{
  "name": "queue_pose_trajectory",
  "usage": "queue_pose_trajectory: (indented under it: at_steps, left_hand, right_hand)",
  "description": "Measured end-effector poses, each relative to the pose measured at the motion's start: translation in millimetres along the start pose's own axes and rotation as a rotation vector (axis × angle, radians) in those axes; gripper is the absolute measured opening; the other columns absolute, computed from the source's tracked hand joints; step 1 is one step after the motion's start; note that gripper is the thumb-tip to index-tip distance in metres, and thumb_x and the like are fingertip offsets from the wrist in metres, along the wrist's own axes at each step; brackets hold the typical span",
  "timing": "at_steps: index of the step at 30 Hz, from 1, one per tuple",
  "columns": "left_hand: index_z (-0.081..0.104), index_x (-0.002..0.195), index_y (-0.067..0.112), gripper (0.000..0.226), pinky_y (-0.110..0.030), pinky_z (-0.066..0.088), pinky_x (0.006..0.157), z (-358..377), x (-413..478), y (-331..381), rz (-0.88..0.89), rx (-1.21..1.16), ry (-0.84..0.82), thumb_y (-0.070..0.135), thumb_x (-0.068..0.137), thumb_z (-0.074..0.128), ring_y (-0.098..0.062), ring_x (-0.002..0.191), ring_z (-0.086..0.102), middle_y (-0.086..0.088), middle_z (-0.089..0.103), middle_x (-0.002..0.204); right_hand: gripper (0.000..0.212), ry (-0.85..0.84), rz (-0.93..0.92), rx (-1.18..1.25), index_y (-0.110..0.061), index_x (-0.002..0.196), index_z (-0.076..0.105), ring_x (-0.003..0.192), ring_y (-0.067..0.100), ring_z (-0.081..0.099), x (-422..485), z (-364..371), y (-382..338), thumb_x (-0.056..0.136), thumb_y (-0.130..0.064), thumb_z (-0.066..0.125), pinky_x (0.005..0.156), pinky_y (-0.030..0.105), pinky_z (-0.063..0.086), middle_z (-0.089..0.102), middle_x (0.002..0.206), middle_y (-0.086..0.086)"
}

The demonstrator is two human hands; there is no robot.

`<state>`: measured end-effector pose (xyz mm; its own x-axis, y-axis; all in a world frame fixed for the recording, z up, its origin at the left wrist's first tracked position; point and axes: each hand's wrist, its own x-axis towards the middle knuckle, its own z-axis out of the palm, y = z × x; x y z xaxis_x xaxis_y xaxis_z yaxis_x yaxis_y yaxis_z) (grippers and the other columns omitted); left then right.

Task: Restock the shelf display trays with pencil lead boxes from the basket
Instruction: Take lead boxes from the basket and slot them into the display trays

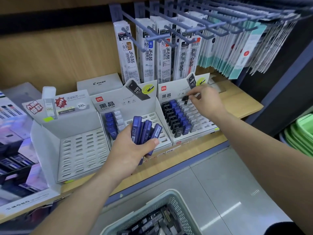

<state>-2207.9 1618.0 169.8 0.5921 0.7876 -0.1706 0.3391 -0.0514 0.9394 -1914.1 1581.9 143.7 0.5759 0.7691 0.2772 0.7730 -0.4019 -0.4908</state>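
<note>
- The right hand [205, 100] pinches a small black box [185, 99] at its fingertips [191, 97], over the back row of the right tray [171, 92]. A tilted entry could miss the slot or topple neighbours.
- The left hand [132, 150], at 8 o'clock from it, curls round a fanned bundle of blue boxes [144, 131]. The slim, smooth plastic could slide loose.
- The tray is slotted white card. The plastic mesh basket [171, 192], at 6 o'clock, holds more boxes.

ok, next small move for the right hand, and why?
Probably push the black box down into the back-row slot of the right tray: the right hand pinches it just there, while the left hand holds the blue boxes in reserve.
</note>
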Motion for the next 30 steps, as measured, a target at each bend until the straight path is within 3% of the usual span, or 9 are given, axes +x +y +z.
queue_pose_trajectory:
  at_steps: [4, 8, 10, 13, 16, 25, 30]
  left_hand:
    - [0.062, 0.096, 0.021, 0.021, -0.018, 0.044, 0.044, -3, -2, 4, -0.001, -0.006, 0.015, 0.027, 0.084, 0.078, -0.005, 0.051, 0.061, 0.002, 0.068, 0.063]
    - [0.062, 0.099, 0.017, 0.021, -0.019, 0.042, 0.041, -3, -7, 10, 0.004, -0.078, 0.006, 0.022, 0.086, 0.078, -0.005, 0.044, 0.054, -0.002, 0.067, 0.064]
    - [0.063, 0.101, 0.015, 0.021, -0.015, 0.041, 0.044, -3, -10, 13, 0.036, -0.115, -0.004, 0.017, 0.086, 0.077, -0.003, 0.044, 0.053, -0.001, 0.065, 0.063]
    - [0.063, 0.103, 0.018, 0.023, -0.010, 0.045, 0.050, -7, -17, 14, 0.076, -0.133, -0.024, 0.017, 0.086, 0.077, -0.001, 0.053, 0.060, 0.005, 0.067, 0.066]
    - [0.062, 0.104, 0.016, 0.020, -0.016, 0.048, 0.053, -12, -22, 12, 0.076, -0.185, -0.076, 0.019, 0.089, 0.075, -0.010, 0.056, 0.062, 0.004, 0.068, 0.069]
    - [0.062, 0.106, 0.021, 0.025, -0.027, 0.052, 0.055, -29, -23, 4, 0.024, -0.139, -0.096, 0.031, 0.088, 0.076, -0.016, 0.063, 0.067, -0.003, 0.077, 0.093]
    - [0.062, 0.101, 0.019, 0.025, -0.023, 0.050, 0.053, -29, -19, 2, 0.013, -0.120, -0.068, 0.022, 0.084, 0.080, -0.014, 0.059, 0.065, 0.002, 0.074, 0.079]
  right_hand:
    - [0.008, 0.002, 0.017, 0.272, -0.024, 0.091, 0.071, 0.068, -0.002, 0.060, -34, -23, -47, 0.093, -0.019, 0.065, 0.067, 0.018, 0.051, 0.069, 0.089, -0.009]
    - [0.013, -0.358, 0.103, 0.630, -0.015, 0.095, 0.072, 0.066, 0.012, 0.065, -88, -30, -101, 0.097, -0.021, 0.061, 0.061, 0.031, 0.053, 0.071, 0.085, 0.008]
    - [0.018, -0.462, 0.154, 0.687, -0.010, 0.098, 0.070, 0.064, 0.017, 0.065, -103, -28, -117, 0.099, -0.025, 0.060, 0.058, 0.028, 0.052, 0.068, 0.082, 0.015]
    - [0.018, -0.445, 0.219, 0.826, -0.003, 0.096, 0.069, 0.060, 0.018, 0.058, -111, -28, -128, 0.096, -0.021, 0.065, 0.056, 0.026, 0.051, 0.063, 0.073, 0.014]
    - [0.014, -0.415, 0.276, 0.950, -0.002, 0.097, 0.070, 0.060, 0.017, 0.057, -114, -32, -130, 0.093, -0.015, 0.068, 0.059, 0.027, 0.052, 0.064, 0.072, 0.011]
    - [0.021, -0.429, 0.322, 1.117, -0.002, 0.112, 0.068, 0.084, 0.027, 0.066, -115, -33, -129, 0.092, -0.002, 0.064, 0.082, 0.033, 0.057, 0.073, 0.100, 0.019]
    - [0.024, -0.418, 0.278, 1.177, 0.004, 0.109, 0.066, 0.093, 0.030, 0.071, -113, -30, -126, 0.089, 0.014, 0.057, 0.087, 0.038, 0.057, 0.073, 0.100, 0.018]
